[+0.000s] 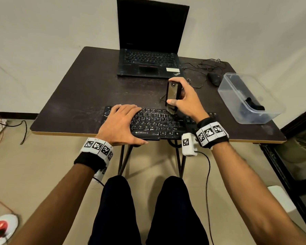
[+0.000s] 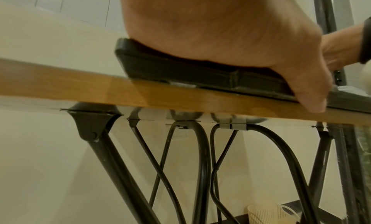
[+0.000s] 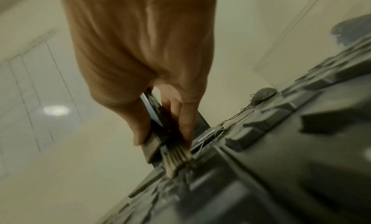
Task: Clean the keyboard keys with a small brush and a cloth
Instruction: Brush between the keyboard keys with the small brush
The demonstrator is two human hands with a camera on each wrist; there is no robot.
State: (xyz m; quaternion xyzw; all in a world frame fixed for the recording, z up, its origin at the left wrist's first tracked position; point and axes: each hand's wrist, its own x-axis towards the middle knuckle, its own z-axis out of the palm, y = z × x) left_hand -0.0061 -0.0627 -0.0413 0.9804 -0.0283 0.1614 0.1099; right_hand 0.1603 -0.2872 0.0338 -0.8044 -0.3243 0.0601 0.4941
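Keyboard: black, lies at the near edge of the counter, front lip slightly over the rim. Placement puts the keys directly under both hands.

Left hand: fingers straight, palm flat on the left part of the keyboard, thumb along the front edge. Judged purpose: to pin the board against sliding under the brush strokes.

Right hand: clamped round the brush, thumb on one face, fingers on the other. The brush stands nearly upright, bristles down, touching the upper key rows right of centre. An upright hold lets the bristle tips reach into the gaps between keys.

Cloth: not identified with certainty; a dark item lies inside the tub, too unclear to name.

Counter: dark top, scuffed and dusty, pale wooden edge band, black folding metal legs beneath.

Also on the counter: open laptop at the far side, screen dark; mouse with tangled cable; clear plastic tub at the right edge.

Room: plain pale walls, beige floor, loose cables on the floor at left, a cream basket under the counter.
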